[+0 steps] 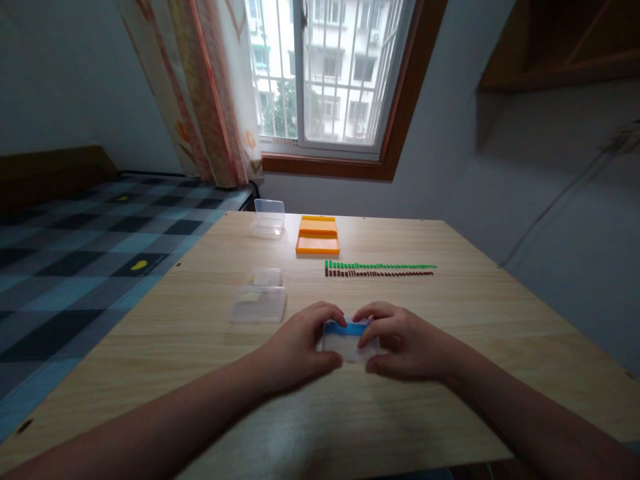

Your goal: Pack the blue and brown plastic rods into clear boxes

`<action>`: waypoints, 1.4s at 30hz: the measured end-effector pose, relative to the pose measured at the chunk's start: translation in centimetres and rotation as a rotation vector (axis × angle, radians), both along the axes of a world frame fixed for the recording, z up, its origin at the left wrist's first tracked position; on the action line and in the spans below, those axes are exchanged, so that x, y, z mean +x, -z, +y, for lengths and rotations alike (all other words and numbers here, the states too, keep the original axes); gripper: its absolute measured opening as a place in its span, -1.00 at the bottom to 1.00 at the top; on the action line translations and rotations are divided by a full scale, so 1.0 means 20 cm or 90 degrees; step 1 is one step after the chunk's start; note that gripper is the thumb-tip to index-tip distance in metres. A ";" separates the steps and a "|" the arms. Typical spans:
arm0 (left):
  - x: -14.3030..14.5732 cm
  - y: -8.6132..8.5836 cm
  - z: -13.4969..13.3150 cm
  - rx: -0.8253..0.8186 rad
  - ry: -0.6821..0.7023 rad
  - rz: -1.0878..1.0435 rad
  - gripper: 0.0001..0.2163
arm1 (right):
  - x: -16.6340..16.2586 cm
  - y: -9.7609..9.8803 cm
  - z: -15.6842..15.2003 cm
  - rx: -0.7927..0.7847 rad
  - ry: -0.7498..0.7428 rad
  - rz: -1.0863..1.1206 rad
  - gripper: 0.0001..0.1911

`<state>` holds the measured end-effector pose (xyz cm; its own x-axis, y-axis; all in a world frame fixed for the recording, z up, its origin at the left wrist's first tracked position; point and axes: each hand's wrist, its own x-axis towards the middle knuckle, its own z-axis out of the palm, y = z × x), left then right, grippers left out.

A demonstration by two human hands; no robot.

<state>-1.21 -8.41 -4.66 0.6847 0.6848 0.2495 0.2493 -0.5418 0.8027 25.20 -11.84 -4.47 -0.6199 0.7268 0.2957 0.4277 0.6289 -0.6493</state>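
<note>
Near the front middle of the table lies a small clear plastic box (345, 348) with a blue strip (353, 329) along its far part. My left hand (313, 340) grips its left side, thumb at the near edge and fingers at the far edge. On the right side, my right hand (400, 340) holds the same box between thumb and fingers. Whether its lid is raised I cannot make out. Beyond the hands, a row of small green pieces (360, 265) runs beside a row of dark brown pieces (360, 273), both getting shorter toward the right.
An orange open case (318, 251) stands toward the back of the table (210, 373). Behind left is a clear box (269, 227) with its lid up. Another clear box (267, 310) with pale yellow bits lies left of my hands. A bed (125, 227) borders the table's left side.
</note>
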 end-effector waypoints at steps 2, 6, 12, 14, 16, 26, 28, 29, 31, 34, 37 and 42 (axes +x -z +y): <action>0.00 -0.01 0.00 0.004 0.003 0.001 -0.62 | -0.01 -0.01 0.00 0.009 -0.008 -0.017 -0.69; -0.01 -0.03 -0.01 0.015 0.013 -0.008 -0.62 | -0.02 -0.03 -0.01 0.030 0.002 -0.027 -0.66; -0.09 -0.12 0.07 0.085 -0.039 -0.066 -0.79 | -0.05 -0.04 -0.04 0.033 0.007 -0.006 -0.66; -0.15 -0.18 0.16 0.134 -0.118 -0.089 -0.79 | -0.07 -0.04 -0.06 0.052 0.006 0.001 -0.66; -0.23 -0.23 0.26 0.192 -0.211 -0.094 -0.77 | -0.11 -0.03 -0.08 0.081 0.001 0.002 -0.65; -0.57 -0.16 0.64 0.283 -0.469 0.087 -0.83 | -0.39 -0.04 -0.13 0.167 -0.022 0.015 -0.68; -0.60 -0.12 0.67 0.258 -0.505 0.103 -0.75 | -0.48 -0.03 -0.11 0.187 -0.030 0.007 -0.69; -0.60 -0.10 0.68 0.246 -0.524 0.107 -0.73 | -0.52 -0.03 -0.10 0.199 -0.034 0.004 -0.69; -0.62 -0.07 0.70 0.226 -0.558 0.109 -0.71 | -0.60 -0.01 -0.08 0.224 -0.043 0.005 -0.70; -0.65 -0.06 0.73 0.206 -0.601 0.098 -0.70 | -0.70 0.02 -0.05 0.262 -0.053 -0.010 -0.69; -0.67 -0.05 0.75 0.193 -0.620 0.083 -0.69 | -0.76 0.04 -0.04 0.308 -0.051 -0.053 -0.69; -0.67 -0.03 0.76 0.183 -0.613 0.053 -0.69 | -0.78 0.03 -0.01 0.359 -0.017 -0.097 -0.72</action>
